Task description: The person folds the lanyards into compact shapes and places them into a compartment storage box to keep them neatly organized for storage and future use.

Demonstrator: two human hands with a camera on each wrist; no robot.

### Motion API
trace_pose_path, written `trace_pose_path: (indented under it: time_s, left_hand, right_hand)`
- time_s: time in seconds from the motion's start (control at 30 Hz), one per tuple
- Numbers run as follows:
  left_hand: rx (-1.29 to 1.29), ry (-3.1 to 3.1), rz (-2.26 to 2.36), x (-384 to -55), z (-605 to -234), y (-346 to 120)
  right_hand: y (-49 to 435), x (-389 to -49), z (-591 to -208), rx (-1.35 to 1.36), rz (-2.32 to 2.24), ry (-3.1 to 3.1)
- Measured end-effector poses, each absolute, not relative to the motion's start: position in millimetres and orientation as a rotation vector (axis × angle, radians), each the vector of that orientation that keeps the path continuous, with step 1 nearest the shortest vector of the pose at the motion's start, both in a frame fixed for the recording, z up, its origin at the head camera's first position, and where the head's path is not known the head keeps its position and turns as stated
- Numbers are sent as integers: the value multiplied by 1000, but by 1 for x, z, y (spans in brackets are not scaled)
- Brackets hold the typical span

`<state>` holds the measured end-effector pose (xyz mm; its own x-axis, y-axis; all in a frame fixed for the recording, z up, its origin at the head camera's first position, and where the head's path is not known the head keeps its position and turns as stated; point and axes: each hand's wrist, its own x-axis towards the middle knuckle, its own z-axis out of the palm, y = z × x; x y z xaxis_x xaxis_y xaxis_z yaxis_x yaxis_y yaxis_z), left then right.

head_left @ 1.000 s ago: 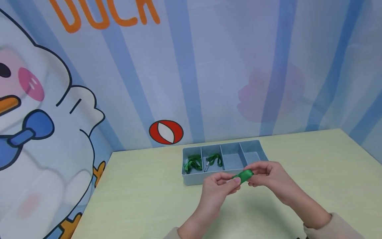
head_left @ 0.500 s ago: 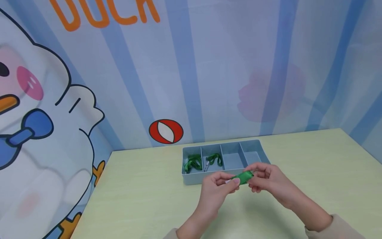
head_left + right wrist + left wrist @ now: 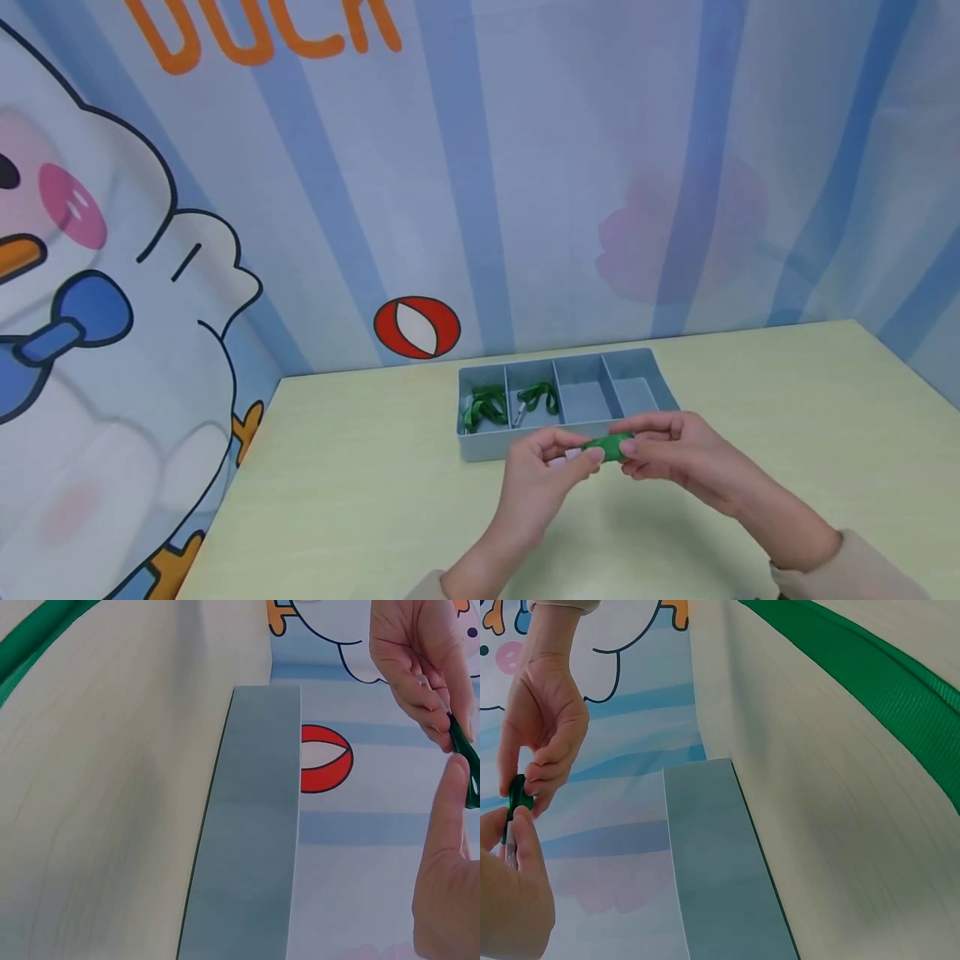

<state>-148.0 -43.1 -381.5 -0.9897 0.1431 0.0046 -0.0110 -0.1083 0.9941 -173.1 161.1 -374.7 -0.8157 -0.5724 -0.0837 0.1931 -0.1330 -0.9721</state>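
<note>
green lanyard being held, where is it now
In the head view, the green lanyard is right of centre, pinched between the left hand and right hand, in front of the blue-grey divided tray.

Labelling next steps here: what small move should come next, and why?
Probably squeeze the green strap flatter with the right hand: the right wrist view shows a gap between its layers there, and the left hand also pinches it, which should steady it.

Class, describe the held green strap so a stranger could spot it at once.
On the pale table stands a divided blue-grey box. Near it, the left hand and right hand pinch a folded green strap. Unlike the green straps inside the box, this one is held in the air.
</note>
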Motion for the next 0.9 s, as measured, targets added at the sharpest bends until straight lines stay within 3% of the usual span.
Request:
trace_pose_path:
  time_s: [0.4,0.9]
  left_hand:
    - [175,2047,2283,-148,-380,-42]
    - [148,2017,2313,-147,-383,-39]
  right_hand:
    - [158,-171,-377,-241,-2226,1435]
    - [159,-172,-376,-317,-2129,1625]
